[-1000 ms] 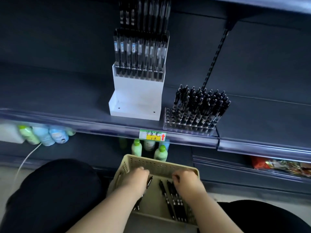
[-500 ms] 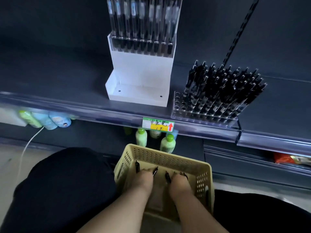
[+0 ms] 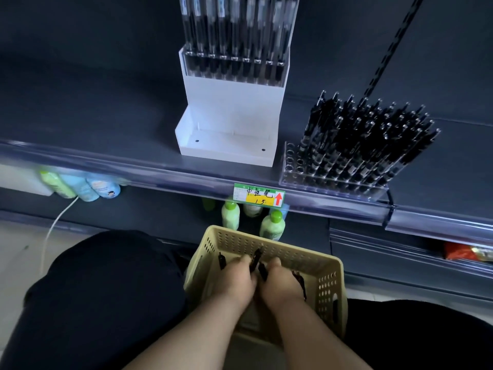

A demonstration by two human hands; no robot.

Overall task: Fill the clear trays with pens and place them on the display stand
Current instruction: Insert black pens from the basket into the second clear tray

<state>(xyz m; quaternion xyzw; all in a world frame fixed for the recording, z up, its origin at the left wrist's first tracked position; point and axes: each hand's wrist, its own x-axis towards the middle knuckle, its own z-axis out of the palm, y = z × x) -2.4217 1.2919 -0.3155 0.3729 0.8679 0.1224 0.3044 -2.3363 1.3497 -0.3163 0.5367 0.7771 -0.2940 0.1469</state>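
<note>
Both hands are down inside the beige perforated basket (image 3: 328, 284) on my lap. My left hand (image 3: 234, 279) and my right hand (image 3: 280, 281) lie side by side, fingers curled round black pens (image 3: 256, 259) whose ends stick up between and beside them. On the shelf stands a clear tray (image 3: 293, 169) packed with upright black pens at the right. To its left is the white display stand (image 3: 232, 116), with a clear tray of pens (image 3: 234, 62) in its upper tier and its lower tier bare.
The dark shelf (image 3: 93, 116) has a clear front rail with a yellow price tag (image 3: 258, 196). Green and blue bottles (image 3: 272, 225) stand on the lower shelf behind the basket. A white cable (image 3: 53, 231) hangs at the left. My dark-clothed knees flank the basket.
The view has dropped and moved closer to the shelf. Both hands have come together in the basket's middle and gathered pens that lay spread on its floor.
</note>
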